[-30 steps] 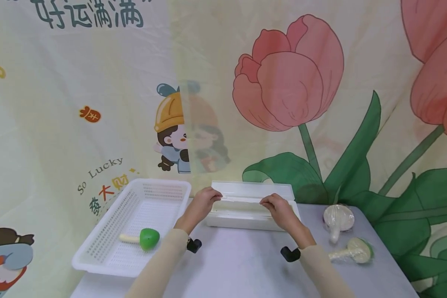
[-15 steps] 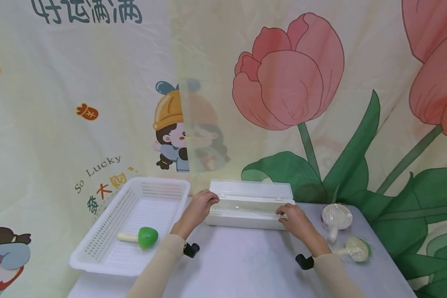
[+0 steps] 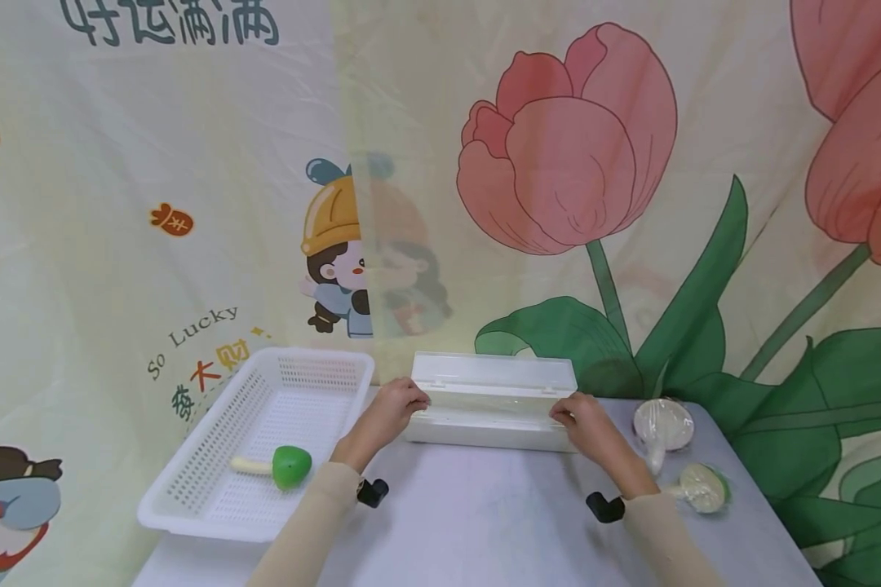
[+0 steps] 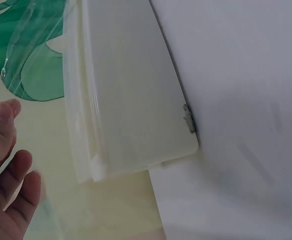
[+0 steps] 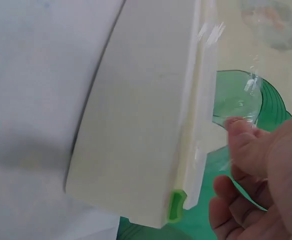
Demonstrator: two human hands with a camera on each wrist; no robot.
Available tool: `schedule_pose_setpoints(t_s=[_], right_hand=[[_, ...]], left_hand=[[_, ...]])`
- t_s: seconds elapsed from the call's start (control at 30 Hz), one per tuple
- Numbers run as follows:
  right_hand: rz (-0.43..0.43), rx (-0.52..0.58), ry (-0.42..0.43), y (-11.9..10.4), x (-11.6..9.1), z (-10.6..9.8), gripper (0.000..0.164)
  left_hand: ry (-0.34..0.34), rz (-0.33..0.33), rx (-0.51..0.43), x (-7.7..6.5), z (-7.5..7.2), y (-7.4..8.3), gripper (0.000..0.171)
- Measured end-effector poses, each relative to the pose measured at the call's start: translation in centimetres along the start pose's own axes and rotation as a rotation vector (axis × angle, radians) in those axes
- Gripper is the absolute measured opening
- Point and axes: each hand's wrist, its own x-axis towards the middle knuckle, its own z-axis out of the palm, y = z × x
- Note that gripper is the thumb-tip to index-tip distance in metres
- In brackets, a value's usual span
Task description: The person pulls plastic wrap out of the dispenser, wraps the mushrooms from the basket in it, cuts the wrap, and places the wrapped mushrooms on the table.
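A long white cling film dispenser box stands at the back of the table with its lid tilted up behind it. Clear cling film stretches up out of it between both hands. My left hand pinches the film's left corner between thumb and forefinger, above the box's left end; its other fingers are loosely curled. At the right end, my right hand pinches the opposite corner. A green slider sits on the box's edge in the right wrist view.
A white perforated basket on the left holds a green toy mushroom with a pale stem. Two film-wrapped toy mushrooms, a pale one and a green-edged one, lie at the right. A printed curtain hangs right behind the table.
My right hand has moved right, from over the box's middle-right to its right end, and now pinches the film's corner there. My left hand has stayed near the left end, lowering slightly.
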Motion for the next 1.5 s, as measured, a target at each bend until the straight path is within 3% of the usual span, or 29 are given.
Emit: schedule_pose_setpoints(t_s=[0.3, 0.43, 0.7, 0.83, 1.0, 1.23, 1.5], right_hand=[[-0.010, 0.082, 0.122, 0.5, 0.0, -1.5, 0.006], [-0.052, 0.087, 0.223, 0.1, 0.5, -2.5, 0.008], [-0.130, 0.041, 0.332, -0.3, 0.6, -3.8, 0.009], [-0.130, 0.025, 0.365, -1.0, 1.0, -4.7, 0.010], [-0.166, 0.000, 0.441, -1.9, 1.7, -6.2, 0.006], [-0.247, 0.028, 0.543, -3.2, 1.8, -8.7, 0.009], [-0.263, 0.015, 0.556, -4.2, 1.5, -10.5, 0.010]], left_hand=[[-0.005, -0.173, -0.045, 0.5, -0.2, 0.8, 0.012], [0.038, -0.197, -0.086, 1.4, -0.9, 1.3, 0.011], [0.158, -0.076, -0.019, 1.9, -1.7, 1.7, 0.009], [0.216, -0.023, -0.024, 2.5, -2.2, 1.8, 0.009], [0.262, 0.015, -0.053, 3.6, -3.7, 2.5, 0.011], [0.367, 0.146, -0.071, 4.8, -6.3, 4.1, 0.007], [0.434, 0.209, -0.094, 5.4, -7.7, 4.9, 0.006]])
